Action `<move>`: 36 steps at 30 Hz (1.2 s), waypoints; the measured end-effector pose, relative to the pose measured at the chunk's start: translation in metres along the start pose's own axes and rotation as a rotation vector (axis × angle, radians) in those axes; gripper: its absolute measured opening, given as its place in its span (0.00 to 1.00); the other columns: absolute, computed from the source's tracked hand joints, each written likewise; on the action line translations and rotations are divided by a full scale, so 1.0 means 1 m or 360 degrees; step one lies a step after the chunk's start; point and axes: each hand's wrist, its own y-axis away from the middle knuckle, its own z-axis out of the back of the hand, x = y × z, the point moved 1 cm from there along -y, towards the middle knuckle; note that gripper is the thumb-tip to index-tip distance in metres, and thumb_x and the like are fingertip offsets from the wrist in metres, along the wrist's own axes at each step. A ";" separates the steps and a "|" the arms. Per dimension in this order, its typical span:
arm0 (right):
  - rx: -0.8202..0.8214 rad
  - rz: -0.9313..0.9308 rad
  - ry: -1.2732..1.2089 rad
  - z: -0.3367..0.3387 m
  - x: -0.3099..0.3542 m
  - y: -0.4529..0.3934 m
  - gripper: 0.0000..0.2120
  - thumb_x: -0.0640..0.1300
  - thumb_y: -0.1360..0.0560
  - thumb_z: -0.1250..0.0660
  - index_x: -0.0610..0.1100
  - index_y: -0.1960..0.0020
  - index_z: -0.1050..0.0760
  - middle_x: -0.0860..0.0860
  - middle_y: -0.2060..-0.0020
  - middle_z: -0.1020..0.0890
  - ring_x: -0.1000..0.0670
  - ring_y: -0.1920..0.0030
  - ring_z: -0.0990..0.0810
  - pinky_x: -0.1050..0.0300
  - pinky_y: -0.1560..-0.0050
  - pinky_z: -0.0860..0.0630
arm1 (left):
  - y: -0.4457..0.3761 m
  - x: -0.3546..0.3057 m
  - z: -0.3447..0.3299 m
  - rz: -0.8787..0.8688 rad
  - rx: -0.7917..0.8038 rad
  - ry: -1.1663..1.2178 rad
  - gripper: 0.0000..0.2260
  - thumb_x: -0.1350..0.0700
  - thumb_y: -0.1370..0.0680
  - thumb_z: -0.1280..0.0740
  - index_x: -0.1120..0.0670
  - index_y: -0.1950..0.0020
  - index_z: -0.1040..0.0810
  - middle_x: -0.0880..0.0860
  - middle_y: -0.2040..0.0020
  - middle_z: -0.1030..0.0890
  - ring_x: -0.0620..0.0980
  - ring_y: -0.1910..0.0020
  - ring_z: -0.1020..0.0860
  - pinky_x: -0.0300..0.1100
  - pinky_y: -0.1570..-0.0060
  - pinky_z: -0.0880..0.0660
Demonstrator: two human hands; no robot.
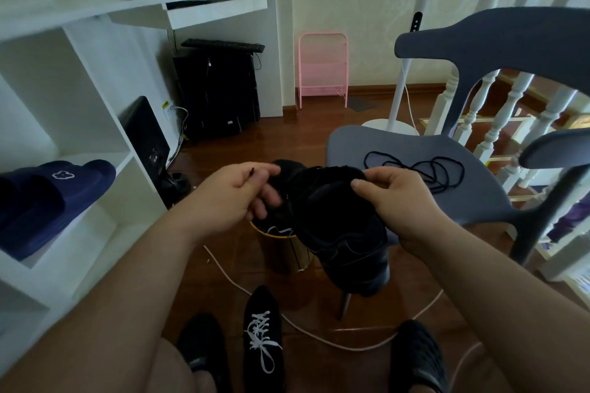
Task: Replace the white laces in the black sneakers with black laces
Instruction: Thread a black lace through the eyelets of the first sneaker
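Observation:
I hold a black sneaker (pixel 338 220) in the air in front of me. My right hand (pixel 392 198) grips its upper edge with thumb and fingers. My left hand (pixel 236 195) pinches the tip of a black lace (pixel 251 172) beside the shoe. A second black lace (pixel 421 169) lies coiled on the grey chair seat (pixel 376 143). Another black sneaker with white laces (pixel 263 335) stands on the floor below.
A small bin (pixel 287 252) with a white lace in it stands under the held shoe. White shelves (pixel 95 124) with dark blue slippers (pixel 51 198) are at left. A white cable (pixel 319 338) crosses the wooden floor. My feet in black slippers (pixel 418 357) are at the bottom.

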 end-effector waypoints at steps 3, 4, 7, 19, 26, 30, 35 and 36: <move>0.0022 -0.0023 0.0036 -0.001 -0.001 0.000 0.06 0.41 0.21 0.26 0.50 0.45 0.16 0.46 0.60 0.12 0.46 0.58 0.11 0.51 0.58 0.14 | 0.000 0.012 0.005 0.0189 0.0006 -0.0481 0.20 0.41 0.12 0.47 0.43 0.49 0.16 0.46 0.58 0.17 0.44 0.58 0.20 0.47 0.57 0.25; 0.0030 -0.0025 0.0048 -0.001 -0.001 -0.001 0.06 0.41 0.21 0.26 0.51 0.45 0.16 0.46 0.60 0.12 0.46 0.58 0.11 0.50 0.57 0.14 | -0.001 0.015 0.005 0.0226 -0.0040 -0.0531 0.22 0.41 0.12 0.47 0.46 0.54 0.17 0.49 0.58 0.18 0.49 0.56 0.20 0.48 0.56 0.25; 0.0078 -0.0029 0.0088 -0.002 0.002 0.001 0.05 0.43 0.20 0.27 0.51 0.46 0.16 0.48 0.60 0.11 0.47 0.58 0.11 0.49 0.56 0.14 | -0.006 0.012 0.002 0.0094 -0.0305 -0.0751 0.25 0.41 0.13 0.48 0.52 0.59 0.20 0.52 0.54 0.19 0.57 0.47 0.22 0.52 0.48 0.25; 0.0210 -0.0002 0.0170 -0.019 0.005 0.010 0.03 0.44 0.20 0.27 0.51 0.50 0.15 0.49 0.60 0.11 0.49 0.58 0.11 0.50 0.54 0.13 | 0.001 -0.026 -0.046 -0.0358 -0.0242 -0.0483 0.12 0.40 0.13 0.47 0.44 0.51 0.33 0.47 0.65 0.26 0.46 0.67 0.27 0.47 0.66 0.34; 0.0241 0.0073 0.0237 -0.024 0.006 0.012 0.10 0.46 0.21 0.26 0.62 0.54 0.15 0.51 0.60 0.12 0.50 0.59 0.12 0.49 0.55 0.13 | -0.002 -0.026 -0.055 -0.0519 -0.0379 -0.0449 0.01 0.46 0.21 0.26 0.40 0.51 0.13 0.38 0.57 0.21 0.37 0.53 0.23 0.32 0.54 0.30; 0.0220 0.0081 0.0260 -0.026 0.007 0.013 0.10 0.46 0.21 0.26 0.62 0.54 0.15 0.53 0.61 0.12 0.52 0.60 0.12 0.52 0.56 0.14 | -0.007 -0.028 -0.058 -0.0427 -0.0394 -0.0429 0.11 0.53 0.13 0.36 0.45 0.38 0.14 0.39 0.49 0.24 0.36 0.47 0.27 0.24 0.48 0.35; 0.0188 0.0041 0.0255 -0.022 0.010 0.012 0.05 0.45 0.20 0.26 0.54 0.53 0.15 0.53 0.61 0.12 0.52 0.60 0.12 0.55 0.59 0.15 | -0.008 -0.026 -0.059 -0.0277 -0.0256 -0.0211 0.18 0.55 0.12 0.42 0.42 0.25 0.24 0.37 0.47 0.30 0.35 0.44 0.28 0.27 0.48 0.32; 0.0187 0.0034 0.0254 -0.022 0.010 0.012 0.05 0.45 0.20 0.26 0.54 0.52 0.15 0.53 0.61 0.12 0.52 0.60 0.12 0.55 0.58 0.15 | -0.008 -0.026 -0.058 -0.0284 -0.0242 -0.0185 0.18 0.55 0.12 0.42 0.41 0.24 0.24 0.35 0.47 0.30 0.34 0.43 0.28 0.27 0.48 0.32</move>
